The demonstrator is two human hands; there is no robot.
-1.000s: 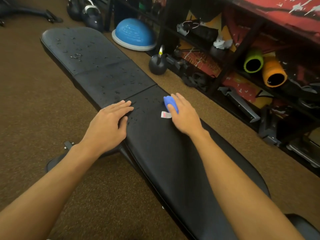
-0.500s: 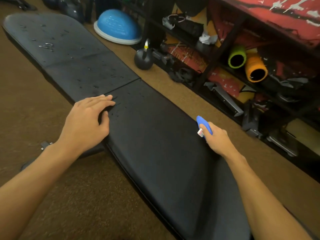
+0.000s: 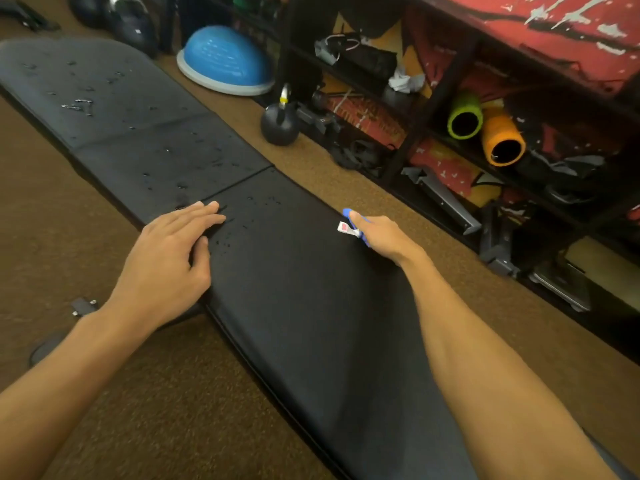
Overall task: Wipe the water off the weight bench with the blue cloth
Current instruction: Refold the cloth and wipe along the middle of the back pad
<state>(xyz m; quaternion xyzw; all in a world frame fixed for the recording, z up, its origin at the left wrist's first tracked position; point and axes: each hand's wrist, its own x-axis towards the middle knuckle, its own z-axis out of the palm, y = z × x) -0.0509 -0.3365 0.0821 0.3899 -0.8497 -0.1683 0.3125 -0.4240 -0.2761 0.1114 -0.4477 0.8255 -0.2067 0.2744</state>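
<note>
A long black padded weight bench point(image 3: 298, 306) runs from the upper left to the lower right. Water droplets point(image 3: 180, 161) dot its far pads and a few lie by the seam near my left hand. My left hand point(image 3: 169, 258) rests flat on the bench's left edge, fingers together, holding nothing. My right hand point(image 3: 381, 237) presses a bunched blue cloth point(image 3: 349, 218) with a white tag onto the bench's right edge; most of the cloth is hidden under the hand.
Brown carpet point(image 3: 104, 393) surrounds the bench. To the right stand a blue balance dome point(image 3: 225, 60), a black kettlebell point(image 3: 280, 123) and a dark shelving rack point(image 3: 433, 98) holding green and orange foam rollers point(image 3: 485, 129). More kettlebells point(image 3: 117, 15) sit at the far left.
My right hand swept the cloth from the bench's middle to its right edge and nearer me, then back forward a little. The left hand stayed put.
</note>
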